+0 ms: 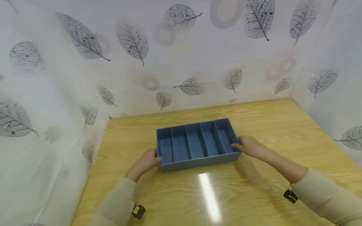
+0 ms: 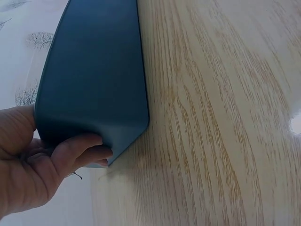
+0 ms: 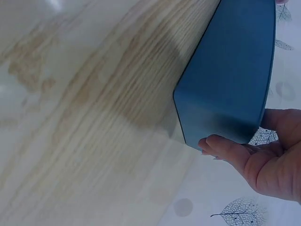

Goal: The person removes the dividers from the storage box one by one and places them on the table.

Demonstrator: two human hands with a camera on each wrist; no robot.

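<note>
Blue rectangular five-compartment plastic tray (image 1: 199,162), between left and right edges of yellow wood-grain table (image 1: 282,131), long side roughly along far edge; can't tell if fully resting. Left hand (image 1: 145,162): grip curled on tray's left end, thumb over rim. Right hand (image 1: 251,146): same, right end.

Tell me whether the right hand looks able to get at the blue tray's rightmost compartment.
Likely yes: the right hand grips that end of the blue tray, and the rightmost compartment is open on top, with nothing covering it.
</note>
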